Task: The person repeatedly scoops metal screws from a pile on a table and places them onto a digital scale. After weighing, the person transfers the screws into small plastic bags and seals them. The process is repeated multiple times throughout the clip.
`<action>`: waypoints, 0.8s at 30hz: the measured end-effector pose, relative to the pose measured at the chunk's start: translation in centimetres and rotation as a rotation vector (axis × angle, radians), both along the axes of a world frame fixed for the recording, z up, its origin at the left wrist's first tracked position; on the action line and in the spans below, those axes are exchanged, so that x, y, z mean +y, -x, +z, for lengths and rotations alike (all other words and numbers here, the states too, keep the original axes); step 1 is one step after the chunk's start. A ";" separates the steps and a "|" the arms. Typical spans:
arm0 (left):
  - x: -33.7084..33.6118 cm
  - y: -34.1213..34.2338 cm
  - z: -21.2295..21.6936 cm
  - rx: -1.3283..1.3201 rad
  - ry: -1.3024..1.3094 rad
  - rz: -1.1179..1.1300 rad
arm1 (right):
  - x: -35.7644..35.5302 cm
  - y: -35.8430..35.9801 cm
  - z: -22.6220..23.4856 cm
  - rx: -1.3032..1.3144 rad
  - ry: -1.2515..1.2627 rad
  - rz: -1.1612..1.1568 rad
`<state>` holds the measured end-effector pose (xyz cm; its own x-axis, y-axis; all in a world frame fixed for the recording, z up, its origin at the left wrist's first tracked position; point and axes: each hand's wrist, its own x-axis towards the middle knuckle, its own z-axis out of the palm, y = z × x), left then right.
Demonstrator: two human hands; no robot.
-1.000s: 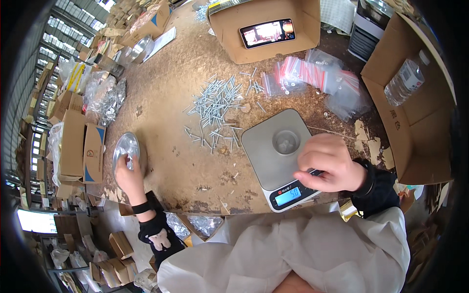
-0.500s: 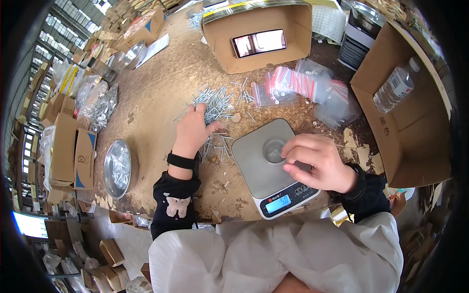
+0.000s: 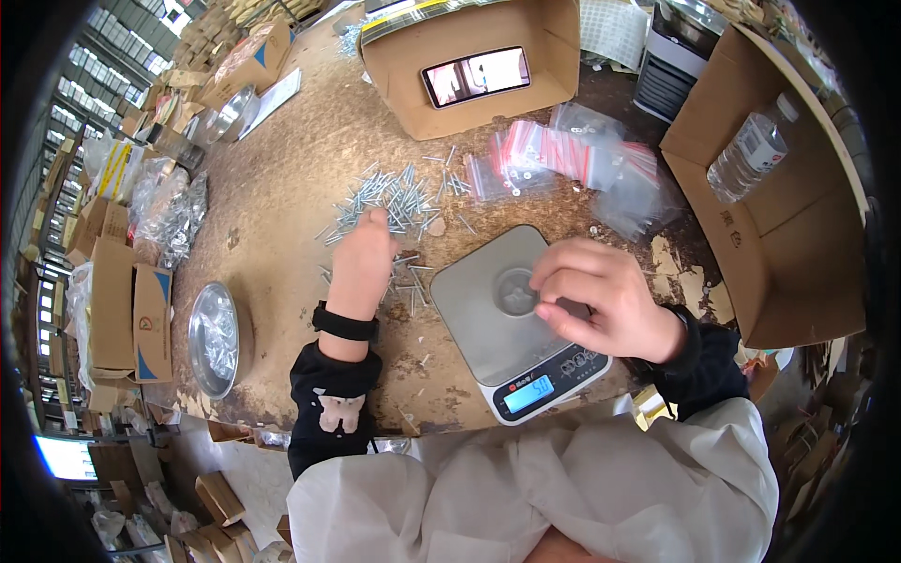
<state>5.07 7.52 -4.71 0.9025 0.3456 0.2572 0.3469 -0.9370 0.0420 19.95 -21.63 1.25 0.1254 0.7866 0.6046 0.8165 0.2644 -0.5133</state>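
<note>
Reaching into the loose pile of silver metal screws on the worn brown bench, the left hand seems curled over them. The right hand pinches something unclear above the grey digital scale.

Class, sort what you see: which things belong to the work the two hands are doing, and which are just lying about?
In use:
left hand
right hand
pile of screws
scale
small clear cup

Lying about:
metal bowl
water bottle
small zip bags
cardboard box with a phone
</note>
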 end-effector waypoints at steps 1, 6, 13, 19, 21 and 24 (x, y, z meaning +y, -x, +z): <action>0.1 0.0 -0.1 -0.012 0.016 -0.009 | 0.1 -0.2 0.1 -0.009 -0.011 -0.012; 0.0 -0.2 0.3 0.099 0.095 0.067 | 0.2 -0.5 0.0 -0.025 0.042 -0.057; -0.3 -0.3 0.1 0.002 0.001 -0.013 | 0.2 -0.8 -0.3 -0.017 0.084 -0.047; 0.1 -0.1 0.2 -0.027 0.068 -0.046 | 0.1 -0.8 -0.6 -0.050 0.245 0.019; 0.1 0.1 0.7 -0.062 0.103 -0.039 | -0.2 -0.6 -1.5 -0.106 0.308 0.023; 0.3 0.5 1.3 -0.113 0.192 -0.034 | -0.2 -0.4 -1.5 -0.110 0.365 0.047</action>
<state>4.57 7.86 -3.43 0.8836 0.3681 0.2896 0.2986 -0.9191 0.2572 20.33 -21.88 -0.22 0.0341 0.9561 0.2911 0.8631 0.1187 -0.4910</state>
